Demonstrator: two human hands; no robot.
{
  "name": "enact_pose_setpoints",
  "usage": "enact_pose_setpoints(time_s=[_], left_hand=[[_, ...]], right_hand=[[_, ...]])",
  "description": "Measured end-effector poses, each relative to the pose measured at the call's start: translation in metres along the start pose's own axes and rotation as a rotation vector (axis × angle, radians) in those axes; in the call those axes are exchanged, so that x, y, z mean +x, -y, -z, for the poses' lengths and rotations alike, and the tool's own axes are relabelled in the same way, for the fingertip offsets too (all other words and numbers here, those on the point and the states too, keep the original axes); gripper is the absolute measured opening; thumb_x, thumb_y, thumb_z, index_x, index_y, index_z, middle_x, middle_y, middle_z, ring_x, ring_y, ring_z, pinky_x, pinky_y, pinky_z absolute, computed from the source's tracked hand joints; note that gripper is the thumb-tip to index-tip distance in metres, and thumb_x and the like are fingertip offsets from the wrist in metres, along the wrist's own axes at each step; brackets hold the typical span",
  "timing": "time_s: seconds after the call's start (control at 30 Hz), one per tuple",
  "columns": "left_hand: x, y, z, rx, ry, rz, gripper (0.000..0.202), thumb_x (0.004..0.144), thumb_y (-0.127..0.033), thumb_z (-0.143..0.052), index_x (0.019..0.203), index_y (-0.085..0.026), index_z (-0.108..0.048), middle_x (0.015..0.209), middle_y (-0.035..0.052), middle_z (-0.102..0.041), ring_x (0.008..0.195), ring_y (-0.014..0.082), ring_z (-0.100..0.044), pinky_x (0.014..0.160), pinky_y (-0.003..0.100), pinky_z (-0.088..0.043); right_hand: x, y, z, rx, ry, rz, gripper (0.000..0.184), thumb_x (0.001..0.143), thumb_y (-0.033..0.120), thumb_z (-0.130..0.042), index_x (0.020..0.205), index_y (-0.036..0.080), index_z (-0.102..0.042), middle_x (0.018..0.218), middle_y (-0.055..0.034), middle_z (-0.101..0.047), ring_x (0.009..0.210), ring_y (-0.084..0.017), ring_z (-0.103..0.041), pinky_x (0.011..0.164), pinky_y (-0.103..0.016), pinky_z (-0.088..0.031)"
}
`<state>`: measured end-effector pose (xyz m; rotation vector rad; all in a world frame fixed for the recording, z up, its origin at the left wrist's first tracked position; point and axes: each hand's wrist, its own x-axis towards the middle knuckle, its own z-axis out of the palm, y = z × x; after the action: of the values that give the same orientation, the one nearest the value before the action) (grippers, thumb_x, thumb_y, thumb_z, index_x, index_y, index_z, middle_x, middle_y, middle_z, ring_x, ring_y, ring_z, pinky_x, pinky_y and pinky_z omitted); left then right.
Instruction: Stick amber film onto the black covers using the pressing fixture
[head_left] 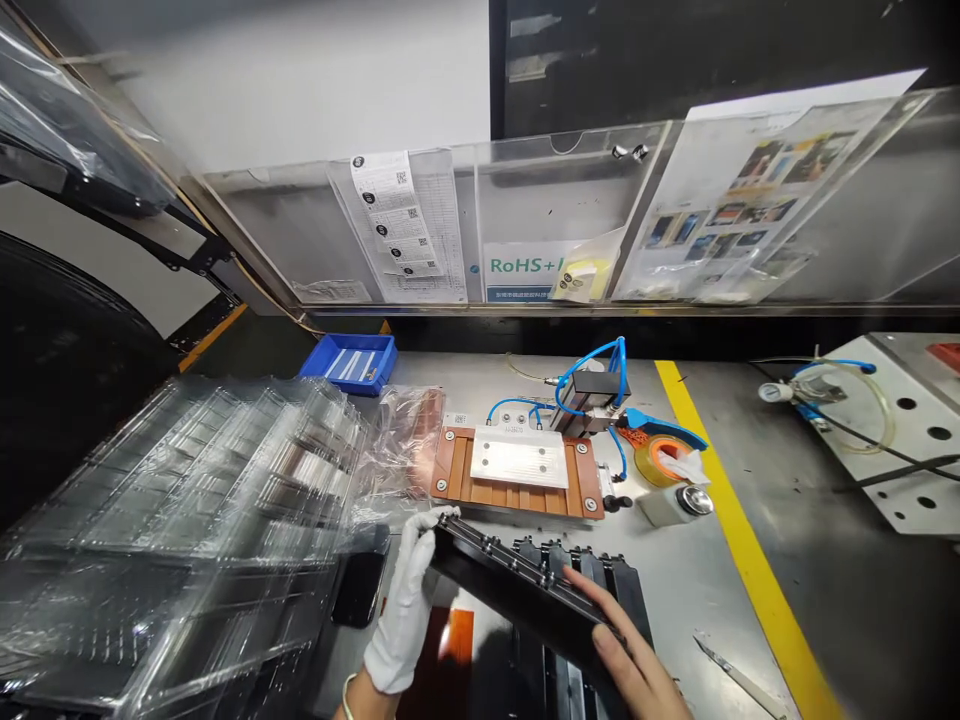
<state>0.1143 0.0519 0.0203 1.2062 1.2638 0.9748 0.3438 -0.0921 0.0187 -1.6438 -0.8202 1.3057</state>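
Note:
My left hand (405, 605), in a white glove, grips the left end of a long black flat part (517, 585) with small screws along its edge. My bare right hand (634, 655) clasps the part's right end, fingers laid over its top. The part is tilted and held just above a black ribbed fixture (600, 575) at the near edge of the bench. Behind it lies an orange-brown jig (517, 465) with a white plate on top.
Stacked clear plastic trays (187, 510) fill the left. A blue bin (351, 362) sits at the back, a pneumatic unit with blue hoses (592, 385) behind the jig, a tape dispenser (664, 460) to its right. A blade (739, 675) lies near the yellow line (739, 540).

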Motion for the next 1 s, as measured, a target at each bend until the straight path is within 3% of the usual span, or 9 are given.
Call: enact_pose_setpoints(time_s=[0.07,0.13,0.23,0.33,0.43,0.6,0.83,0.9,1.0], left_hand=[[0.001,-0.015,0.007,0.229,0.028,-0.176,0.035,0.091,-0.039,-0.057,0.123,-0.024,-0.057,0.125,0.0078,-0.064,0.116,0.0234,-0.060,0.102,0.042,-0.047],[0.001,-0.031,0.012,0.550,0.090,-0.513,0.034,0.089,-0.029,-0.063,0.122,-0.026,-0.056,0.118,0.0052,-0.067,0.106,0.0204,-0.065,0.093,0.036,-0.051],[0.003,-0.051,0.014,0.977,0.393,-0.873,0.031,0.089,-0.031,-0.064,0.118,-0.026,-0.058,0.105,0.0017,-0.073,0.083,0.0188,-0.070,0.069,0.031,-0.055],[0.007,-0.057,0.005,1.407,0.693,-0.765,0.027,0.093,-0.024,-0.055,0.120,-0.024,-0.060,0.097,0.0019,-0.075,0.069,0.0212,-0.071,0.055,0.032,-0.053],[0.009,-0.057,-0.006,1.631,0.778,-0.640,0.037,0.087,-0.004,-0.049,0.115,-0.022,-0.064,0.081,0.0026,-0.075,0.061,0.0247,-0.071,0.051,0.032,-0.053],[-0.008,-0.062,-0.028,1.586,0.909,-0.646,0.027,0.086,-0.010,-0.050,0.108,-0.017,-0.065,0.083,0.0069,-0.074,0.059,0.0273,-0.070,0.051,0.037,-0.058],[-0.052,-0.045,-0.076,1.455,1.082,-0.863,0.019,0.087,-0.012,-0.048,0.097,-0.015,-0.064,0.080,0.0101,-0.072,0.053,0.0283,-0.069,0.042,0.039,-0.058],[-0.053,-0.043,-0.079,1.476,1.085,-0.810,0.017,0.086,-0.011,-0.049,0.094,-0.015,-0.064,0.077,0.0097,-0.072,0.053,0.0294,-0.069,0.043,0.041,-0.058],[-0.038,-0.050,-0.066,1.504,1.047,-0.653,0.031,0.086,-0.006,-0.046,0.109,-0.017,-0.062,0.087,0.0109,-0.074,0.065,0.0330,-0.073,0.048,0.044,-0.060]], right_hand=[[-0.001,-0.005,0.004,-0.091,-0.018,0.067,0.055,0.092,0.063,-0.043,0.137,0.033,-0.053,0.147,-0.0053,-0.051,0.139,-0.029,-0.042,0.118,-0.049,-0.029],[-0.002,-0.013,0.009,-0.178,-0.037,0.126,0.052,0.092,0.060,-0.044,0.136,0.034,-0.053,0.147,-0.0057,-0.049,0.141,-0.029,-0.039,0.118,-0.051,-0.028],[0.000,-0.022,0.014,-0.248,-0.050,0.152,0.048,0.093,0.057,-0.044,0.136,0.036,-0.053,0.148,-0.0058,-0.047,0.143,-0.031,-0.035,0.118,-0.057,-0.025],[-0.001,-0.022,0.012,-0.260,-0.035,0.142,0.047,0.092,0.058,-0.046,0.134,0.038,-0.054,0.147,-0.0059,-0.046,0.143,-0.033,-0.033,0.118,-0.061,-0.023],[-0.005,-0.015,0.003,-0.240,-0.102,0.117,0.047,0.091,0.060,-0.046,0.130,0.037,-0.057,0.145,-0.0069,-0.046,0.142,-0.034,-0.035,0.118,-0.062,-0.021],[-0.012,-0.003,-0.013,-0.191,-0.209,0.088,0.050,0.090,0.066,-0.045,0.123,0.033,-0.063,0.140,-0.0086,-0.051,0.137,-0.031,-0.042,0.119,-0.052,-0.026],[-0.007,0.002,-0.029,-0.195,-0.192,0.079,0.052,0.087,0.069,-0.046,0.118,0.033,-0.067,0.135,-0.0079,-0.055,0.132,-0.031,-0.047,0.116,-0.048,-0.032],[-0.006,0.004,-0.030,-0.188,-0.179,0.068,0.050,0.088,0.068,-0.047,0.118,0.033,-0.067,0.135,-0.0076,-0.054,0.132,-0.031,-0.048,0.115,-0.049,-0.033],[-0.008,0.005,-0.026,-0.192,-0.177,0.063,0.048,0.088,0.066,-0.048,0.119,0.034,-0.066,0.135,-0.0070,-0.054,0.132,-0.031,-0.048,0.116,-0.049,-0.033]])
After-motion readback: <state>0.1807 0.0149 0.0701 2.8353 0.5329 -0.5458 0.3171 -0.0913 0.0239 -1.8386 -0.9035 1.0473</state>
